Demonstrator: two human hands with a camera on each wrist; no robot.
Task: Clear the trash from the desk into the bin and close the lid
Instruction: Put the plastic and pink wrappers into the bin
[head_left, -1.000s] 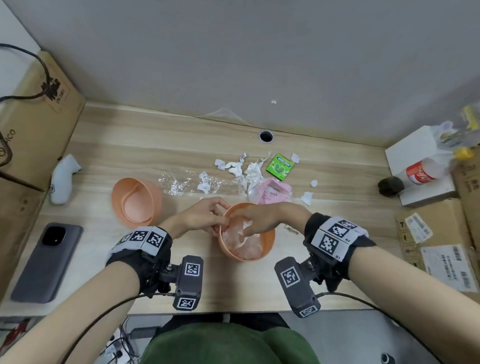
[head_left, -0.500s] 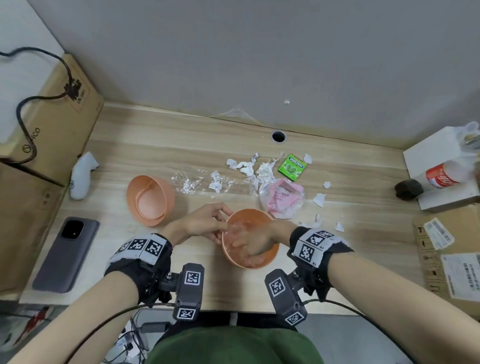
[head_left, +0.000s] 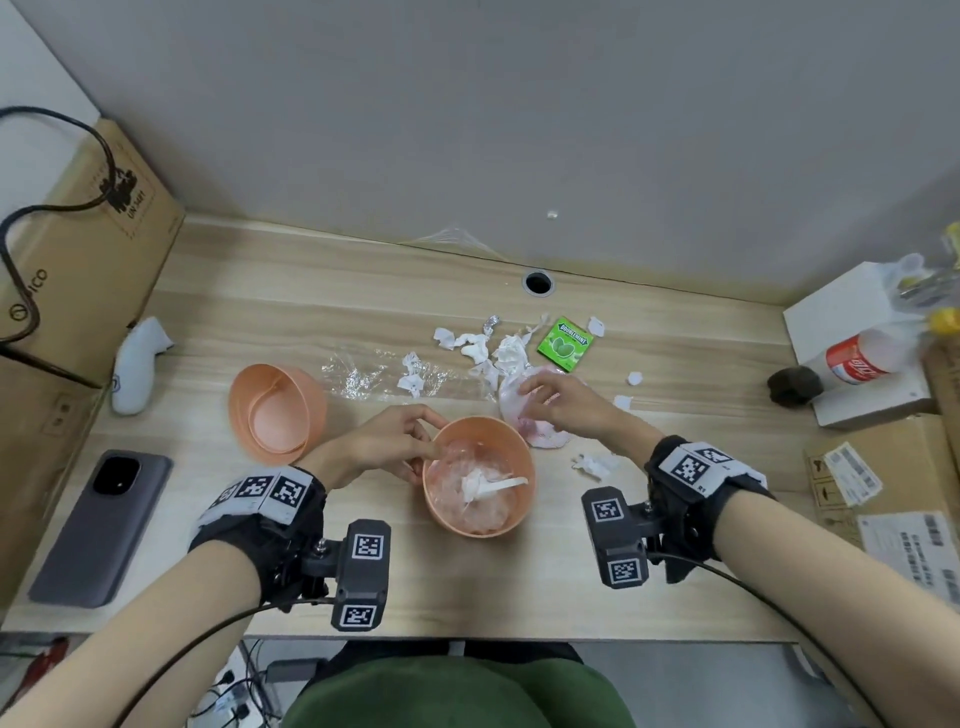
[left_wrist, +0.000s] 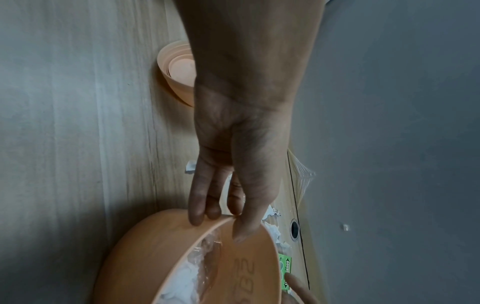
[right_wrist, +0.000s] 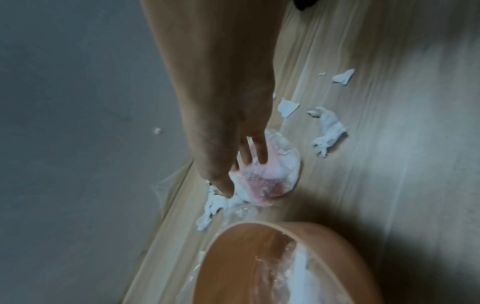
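The orange bin (head_left: 480, 531) stands open at the desk's front centre, with clear plastic and white tissue (head_left: 480, 488) inside. My left hand (head_left: 423, 447) pinches its left rim, thumb inside and fingers outside, as the left wrist view shows (left_wrist: 221, 224) on the bin (left_wrist: 145, 246). The orange lid (head_left: 278, 410) lies upturned to the left. My right hand (head_left: 540, 397) rests with spread fingers on a pink-and-white plastic wrapper (head_left: 540, 439) just behind the bin; in the right wrist view the hand (right_wrist: 246, 170) touches the wrapper (right_wrist: 275, 176). A green gum pack (head_left: 564, 345), paper scraps (head_left: 475, 348) and clear film (head_left: 363, 376) lie behind.
A crumpled tissue (head_left: 592, 464) lies right of the bin. A grey phone (head_left: 101, 525) and a white controller (head_left: 137, 371) sit at the left beside a cardboard box (head_left: 78, 249). A bottle (head_left: 857, 358) on a white box and more cardboard boxes (head_left: 893, 467) fill the right.
My right hand came out of the bin and moved back and right onto the pink wrapper. White tissue now lies in the bin. The left hand stayed on the rim.
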